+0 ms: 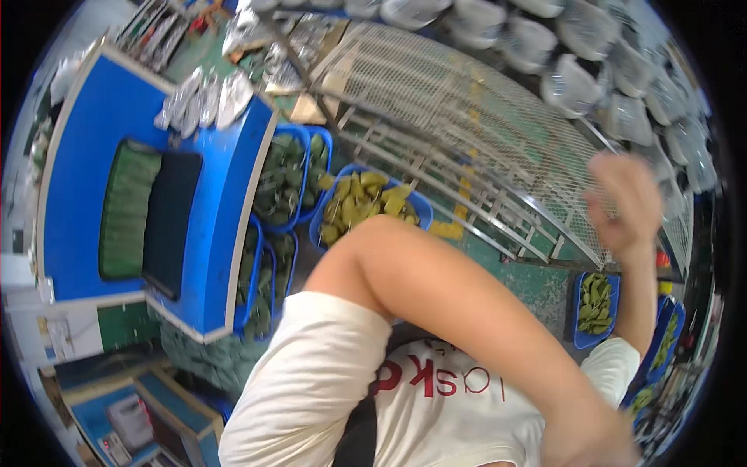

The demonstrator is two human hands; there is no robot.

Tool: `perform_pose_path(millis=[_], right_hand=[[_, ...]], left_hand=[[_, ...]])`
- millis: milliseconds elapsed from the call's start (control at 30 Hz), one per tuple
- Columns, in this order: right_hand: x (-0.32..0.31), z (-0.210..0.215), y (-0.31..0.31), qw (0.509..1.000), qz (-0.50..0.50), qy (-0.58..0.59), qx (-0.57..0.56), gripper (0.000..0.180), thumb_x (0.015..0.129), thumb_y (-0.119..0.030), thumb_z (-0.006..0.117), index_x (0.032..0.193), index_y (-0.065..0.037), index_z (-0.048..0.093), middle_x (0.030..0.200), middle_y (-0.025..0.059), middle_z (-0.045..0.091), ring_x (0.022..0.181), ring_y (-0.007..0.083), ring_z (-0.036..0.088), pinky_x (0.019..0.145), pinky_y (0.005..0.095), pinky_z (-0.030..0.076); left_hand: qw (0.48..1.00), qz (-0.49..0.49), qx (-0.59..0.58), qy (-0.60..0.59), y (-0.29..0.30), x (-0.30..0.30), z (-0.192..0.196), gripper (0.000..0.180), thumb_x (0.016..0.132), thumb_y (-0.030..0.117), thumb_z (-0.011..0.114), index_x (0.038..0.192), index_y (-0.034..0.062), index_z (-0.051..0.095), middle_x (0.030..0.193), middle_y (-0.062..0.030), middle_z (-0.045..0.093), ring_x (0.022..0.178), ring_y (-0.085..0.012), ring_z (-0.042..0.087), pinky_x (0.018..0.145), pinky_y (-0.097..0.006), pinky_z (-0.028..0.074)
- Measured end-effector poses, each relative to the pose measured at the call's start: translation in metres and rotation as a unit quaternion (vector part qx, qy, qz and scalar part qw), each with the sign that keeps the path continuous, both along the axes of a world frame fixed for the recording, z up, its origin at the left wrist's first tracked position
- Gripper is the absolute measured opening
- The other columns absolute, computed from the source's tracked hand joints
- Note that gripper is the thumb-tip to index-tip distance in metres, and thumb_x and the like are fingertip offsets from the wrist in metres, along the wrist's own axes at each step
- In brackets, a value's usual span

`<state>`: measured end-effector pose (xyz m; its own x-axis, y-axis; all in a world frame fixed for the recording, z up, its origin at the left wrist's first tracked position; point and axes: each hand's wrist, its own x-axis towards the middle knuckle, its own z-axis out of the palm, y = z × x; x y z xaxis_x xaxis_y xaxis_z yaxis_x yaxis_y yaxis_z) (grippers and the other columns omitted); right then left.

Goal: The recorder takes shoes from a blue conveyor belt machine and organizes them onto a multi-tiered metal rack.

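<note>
My right hand (pixel 626 198) is raised at the right side, over the edge of a wire-mesh rack. Motion blurs it, but the thumb stands apart from the fingers and nothing shows in the grasp. Beyond it lie several pale, rounded, shoe-like items (pixel 572 86) in clear plastic. My left arm folds across my chest, elbow out in front. At the lower right, my left hand (pixel 591 440) is badly smeared near my right shoulder, so its fingers and anything in them cannot be made out.
A blue machine (pixel 74 179) with a green-curtained opening stands at left, wrapped items (pixel 206 101) on top. Beside it are blue baskets (pixel 302 214) of dark green pieces. Another blue basket (pixel 424 208) holds yellow-green pieces, near the sloping mesh rack (pixel 436 86). A smaller basket (pixel 577 311) sits at right.
</note>
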<state>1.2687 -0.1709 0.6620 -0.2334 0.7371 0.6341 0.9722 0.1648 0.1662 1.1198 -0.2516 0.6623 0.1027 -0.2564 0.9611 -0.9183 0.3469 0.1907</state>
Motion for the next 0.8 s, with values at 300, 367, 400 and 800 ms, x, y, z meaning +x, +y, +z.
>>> perform_pose_path(millis=[300, 367, 400, 800], right_hand=[[-0.078, -0.3, 0.084, 0.834, 0.091, 0.321, -0.44, 0.019, 0.079, -0.018, 0.063, 0.092, -0.005, 0.067, 0.09, 0.0151, 0.065, 0.084, 0.0333, 0.062, 0.071, 0.0411, 0.049], [-0.114, -0.369, 0.085, 0.791, 0.09, 0.367, -0.481, 0.021, 0.078, -0.019, 0.062, 0.092, -0.004, 0.067, 0.088, 0.0158, 0.066, 0.081, 0.0356, 0.062, 0.07, 0.0423, 0.05], [-0.137, -0.397, 0.089, 0.764, 0.09, 0.38, -0.514, 0.022, 0.077, -0.019, 0.062, 0.092, -0.005, 0.068, 0.087, 0.0158, 0.067, 0.079, 0.0365, 0.062, 0.07, 0.0429, 0.05], [-0.233, -0.78, 0.298, 0.783, -0.049, 0.457, -0.419, 0.038, 0.076, -0.019, 0.062, 0.112, -0.006, 0.06, 0.11, 0.0198, 0.061, 0.106, 0.031, 0.056, 0.096, 0.0417, 0.041]], left_hand=[[0.899, 0.054, 0.0, 0.434, 0.243, -0.12, -0.158, 0.025, 0.089, 0.025, 0.056, 0.105, 0.0098, 0.069, 0.116, -0.0117, 0.057, 0.106, -0.0301, 0.053, 0.094, -0.04, 0.037], [0.74, 0.24, -0.092, 0.621, 0.268, -0.184, -0.25, 0.029, 0.089, 0.022, 0.056, 0.113, 0.007, 0.064, 0.119, -0.011, 0.056, 0.109, -0.0262, 0.052, 0.096, -0.037, 0.038], [0.616, 0.324, -0.165, 0.699, 0.261, -0.221, -0.293, 0.031, 0.089, 0.02, 0.056, 0.116, 0.0058, 0.062, 0.119, -0.0109, 0.055, 0.109, -0.0251, 0.053, 0.096, -0.036, 0.039], [-0.081, 0.442, 0.084, 0.889, 0.137, -0.383, -0.589, 0.073, 0.083, 0.055, 0.055, 0.142, 0.0185, 0.035, 0.153, -0.0115, 0.015, 0.138, -0.0356, 0.018, 0.101, -0.067, 0.022]])
